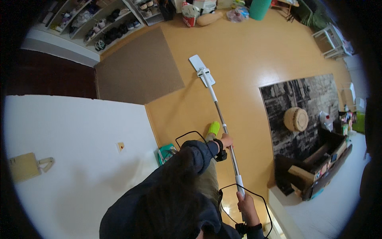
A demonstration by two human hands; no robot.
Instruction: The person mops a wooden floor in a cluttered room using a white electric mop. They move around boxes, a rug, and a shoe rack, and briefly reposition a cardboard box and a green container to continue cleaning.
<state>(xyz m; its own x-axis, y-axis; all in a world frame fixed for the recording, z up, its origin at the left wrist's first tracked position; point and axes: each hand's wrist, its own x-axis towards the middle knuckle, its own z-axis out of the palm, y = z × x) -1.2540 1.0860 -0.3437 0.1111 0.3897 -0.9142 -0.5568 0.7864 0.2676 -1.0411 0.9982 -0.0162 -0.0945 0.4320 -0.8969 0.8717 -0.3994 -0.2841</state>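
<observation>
A flat mop with a white rectangular head (pixel 202 70) and a metal pole (pixel 220 113) reaches away from me over the wood-look floor (pixel 238 59). My left hand (pixel 227 141) grips the pole about midway along it. Lower down, my right hand (pixel 246 206) is closed around the white handle grip (pixel 239 182) near the pole's end. Both wrists wear black straps with devices, and black cables loop from them. A bright green shoe (pixel 214 128) shows just beyond my left hand. Dark hair and a dark jacket cover much of the bottom of the view.
A brown mat (pixel 137 65) lies left of the mop head, below a shoe rack (pixel 107 30). At right, a patterned rug (pixel 310 89) bears a round woven stool (pixel 296 119) beside a dark shelf unit (pixel 313 167). A white wall (pixel 83 128) and a teal package (pixel 166 153) stand at left.
</observation>
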